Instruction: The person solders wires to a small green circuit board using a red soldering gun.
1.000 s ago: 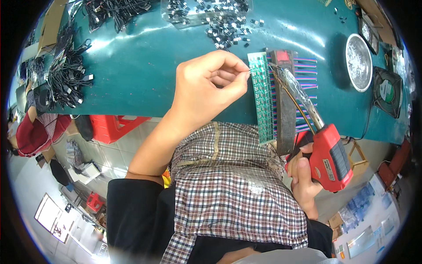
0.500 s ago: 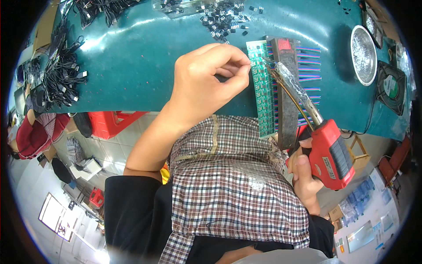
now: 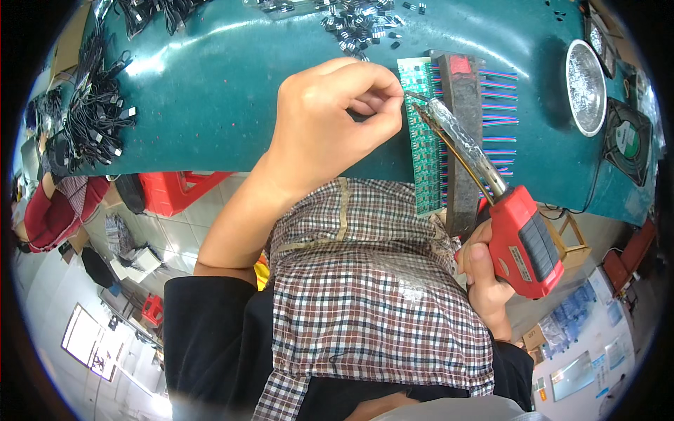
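Observation:
My right hand (image 3: pixel 486 277) grips a red-and-black soldering gun (image 3: pixel 523 242). Its long metal barrel slants up and left over a green circuit board (image 3: pixel 426 158), and the tip is at the board's left side, close to my left fingertips. Thumb and forefinger of my left hand (image 3: pixel 337 119) are pinched at the board's upper left edge; what they hold is too small to make out. A dark bar (image 3: pixel 463 140) with a red patch at its top lies along the board's right side. Thin coloured wires (image 3: pixel 500 121) stick out from under the bar to the right.
Small black components (image 3: pixel 361 24) lie heaped at the back of the green table (image 3: pixel 203 105). Bundled black cables (image 3: pixel 95 116) are at the left. A metal bowl (image 3: pixel 585 88) and a square fan (image 3: pixel 627 140) stand at the right. Another person's red sleeve (image 3: pixel 60 210) shows far left.
The soldering gun's tip has shifted left across the board, nearer my left fingertips. My left hand keeps its pinch at the board's edge.

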### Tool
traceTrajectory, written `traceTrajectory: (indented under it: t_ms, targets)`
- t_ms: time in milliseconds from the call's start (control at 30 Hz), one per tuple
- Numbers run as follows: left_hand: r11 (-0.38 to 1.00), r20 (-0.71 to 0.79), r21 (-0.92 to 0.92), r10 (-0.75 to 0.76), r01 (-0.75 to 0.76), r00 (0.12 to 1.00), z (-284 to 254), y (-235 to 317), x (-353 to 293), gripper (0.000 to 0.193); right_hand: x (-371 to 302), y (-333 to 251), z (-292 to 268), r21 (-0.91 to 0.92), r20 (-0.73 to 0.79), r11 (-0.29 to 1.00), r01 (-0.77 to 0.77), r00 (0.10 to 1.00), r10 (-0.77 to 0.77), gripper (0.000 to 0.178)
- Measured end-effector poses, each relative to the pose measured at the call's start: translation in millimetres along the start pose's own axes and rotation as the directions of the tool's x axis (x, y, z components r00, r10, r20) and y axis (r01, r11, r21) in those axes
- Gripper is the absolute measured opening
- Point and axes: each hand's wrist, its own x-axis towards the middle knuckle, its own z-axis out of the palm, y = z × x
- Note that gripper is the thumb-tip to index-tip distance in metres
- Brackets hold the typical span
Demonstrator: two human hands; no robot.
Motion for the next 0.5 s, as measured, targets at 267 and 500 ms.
traceTrajectory:
  t_ms: [267,500]
  targets:
    - [1.0,0.006,0.002,-0.013,0.013,1.0,-0.9,-0.4,0.1,0.012,0.4,2.9,0.2,-0.07,0.006,0.995,0.074,0.997,-0.074,0.012]
    - [1.0,0.014,0.012,-0.023,0.023,1.0,-2.0,0.0,-0.2,0.013,-3.3,7.7,-5.1,-0.113,-0.001,0.991,0.074,0.997,-0.075,0.017]
